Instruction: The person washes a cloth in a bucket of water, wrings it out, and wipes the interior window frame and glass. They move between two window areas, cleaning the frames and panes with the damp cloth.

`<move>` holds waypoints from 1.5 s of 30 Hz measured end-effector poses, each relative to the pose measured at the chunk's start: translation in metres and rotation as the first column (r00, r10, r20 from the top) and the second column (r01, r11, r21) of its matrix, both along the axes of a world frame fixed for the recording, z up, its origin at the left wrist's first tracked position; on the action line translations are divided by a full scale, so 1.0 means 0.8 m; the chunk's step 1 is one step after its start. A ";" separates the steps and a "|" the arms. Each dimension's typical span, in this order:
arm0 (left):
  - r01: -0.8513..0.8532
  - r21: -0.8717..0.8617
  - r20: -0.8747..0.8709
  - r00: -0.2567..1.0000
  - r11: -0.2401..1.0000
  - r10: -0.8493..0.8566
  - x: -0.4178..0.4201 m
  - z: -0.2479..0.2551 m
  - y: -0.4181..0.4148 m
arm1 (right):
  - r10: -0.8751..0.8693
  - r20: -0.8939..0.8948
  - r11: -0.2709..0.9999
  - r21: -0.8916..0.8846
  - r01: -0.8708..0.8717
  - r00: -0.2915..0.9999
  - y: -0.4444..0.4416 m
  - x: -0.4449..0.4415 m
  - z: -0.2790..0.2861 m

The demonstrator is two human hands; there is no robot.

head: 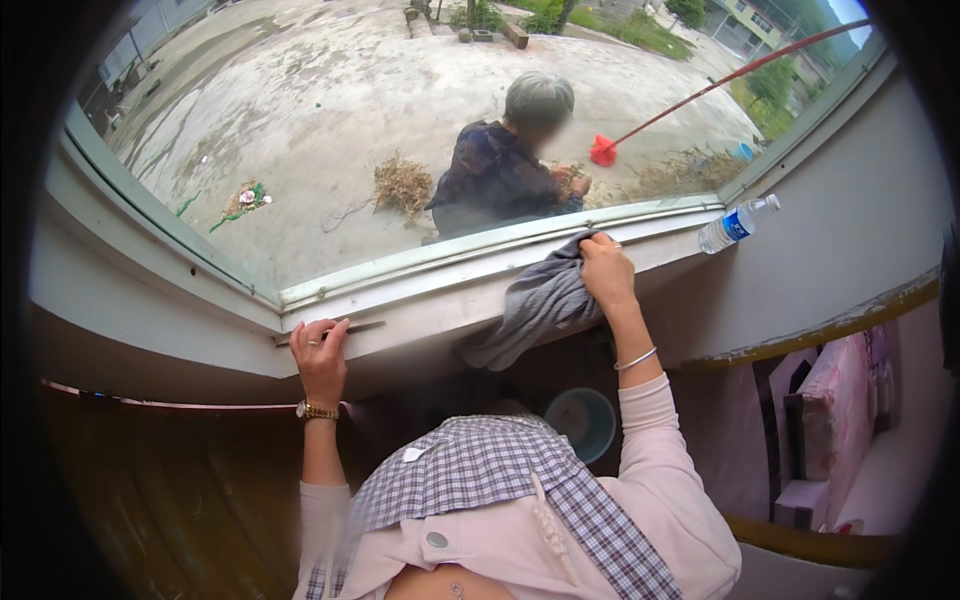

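Note:
On the right part of the white window sill (442,307), my right hand (609,271) grips a grey cloth (551,289) by its upper end. The cloth bunches against the window frame, and its lower part hangs over the sill's front edge. My left hand (322,360) is at the sill's left end, its fingers bent over a thin, flat, dark strip (367,327). The strip sticks out past the thumb; its middle is hidden beneath the fingers. Beyond both hands is the window glass (337,247) in its pale frame.
A clear plastic bottle with a blue label (739,223) stands at the sill's right end. Below is a light-blue bucket (581,425). Outside, a person (502,172) handles dry stalks beside a heap of dry plants (403,184). A red-handled pole (697,94) slants across the window's right side.

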State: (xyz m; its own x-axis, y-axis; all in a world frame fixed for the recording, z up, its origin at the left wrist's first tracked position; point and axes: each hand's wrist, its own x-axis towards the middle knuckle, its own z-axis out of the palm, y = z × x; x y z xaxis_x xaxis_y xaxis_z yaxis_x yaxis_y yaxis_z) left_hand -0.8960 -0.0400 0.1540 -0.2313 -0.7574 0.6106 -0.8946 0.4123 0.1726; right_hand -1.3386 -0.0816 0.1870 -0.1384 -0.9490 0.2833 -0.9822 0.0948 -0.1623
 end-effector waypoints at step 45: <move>0.292 -0.013 -0.079 0.953 0.956 -0.292 -0.196 -0.007 -0.040 | -0.174 0.234 0.942 -0.244 0.231 0.957 -0.037 -0.144 -0.018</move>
